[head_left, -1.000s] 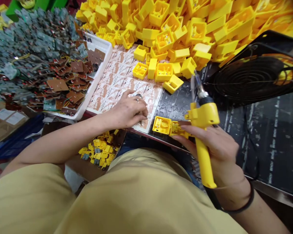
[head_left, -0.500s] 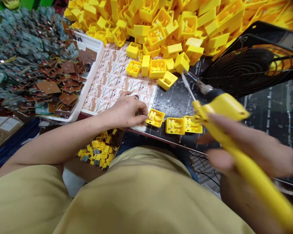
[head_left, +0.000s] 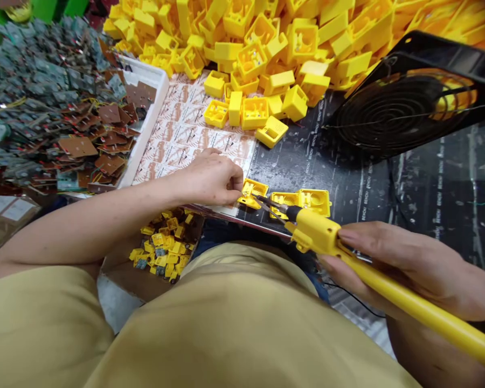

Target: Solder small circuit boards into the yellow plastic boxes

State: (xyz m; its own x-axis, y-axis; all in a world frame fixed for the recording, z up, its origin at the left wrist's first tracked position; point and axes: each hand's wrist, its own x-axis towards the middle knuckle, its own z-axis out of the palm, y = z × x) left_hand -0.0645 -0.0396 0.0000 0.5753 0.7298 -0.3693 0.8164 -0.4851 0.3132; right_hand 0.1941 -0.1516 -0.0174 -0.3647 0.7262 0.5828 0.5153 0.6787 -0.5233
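My right hand [head_left: 412, 269] is wrapped round the yellow handle of a soldering iron [head_left: 319, 231]. Its dark, narrow tip points left and reaches into a small open yellow plastic case [head_left: 255, 188] near the table's front edge. At the left side of that case, my left hand [head_left: 216, 180] has thumb and fingers pinched together on its edge; whether a thin part is also between them is hidden. Just to the right lie two more open yellow cases, a nearer one [head_left: 281, 200] partly behind the iron and another [head_left: 315, 200] beside it.
A large heap of yellow cases [head_left: 262, 54] covers the back of the table. At right stands a black fan [head_left: 392, 116]. A white foam tray [head_left: 161, 89] on the left holds many circuit boards [head_left: 78, 145]. Below the table edge sits a box of yellow pieces [head_left: 165, 248].
My right hand has brought the soldering iron down and left, from raised above the table to the case by my left hand. My left hand stays at the case.
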